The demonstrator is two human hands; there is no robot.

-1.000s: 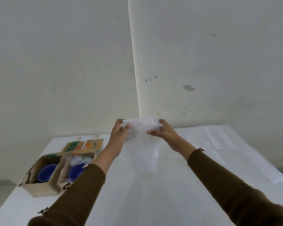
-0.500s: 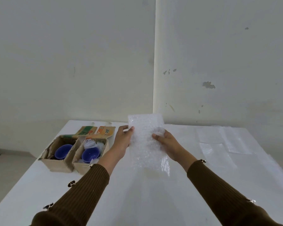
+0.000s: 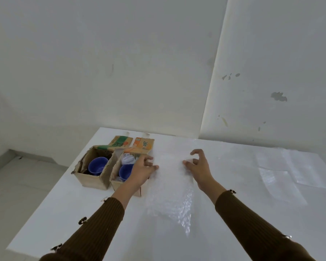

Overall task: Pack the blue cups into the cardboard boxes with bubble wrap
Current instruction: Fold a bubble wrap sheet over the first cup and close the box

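Flanking clear bubble-wrap sheet (image 3: 169, 196), left hand (image 3: 142, 171) and right hand (image 3: 198, 167) are released, empty; risk: left forearm (image 3: 127, 189) nudges brown cardboard box (image 3: 117, 184) at nine o'clock, tipping its blue cup (image 3: 124, 171).

— What's in my way on the left?
— Two open cardboard boxes (image 3: 90, 180) stand side by side near the table's (image 3: 60, 213) far left corner. My left hand (image 3: 141, 170) is over the right one.
— And the middle?
— The bubble wrap sheet (image 3: 169, 196) lies flat there, so I could pass over it. Toward the near edge the tabletop is open. Only flat sheets (image 3: 282, 172) lie on the right side.
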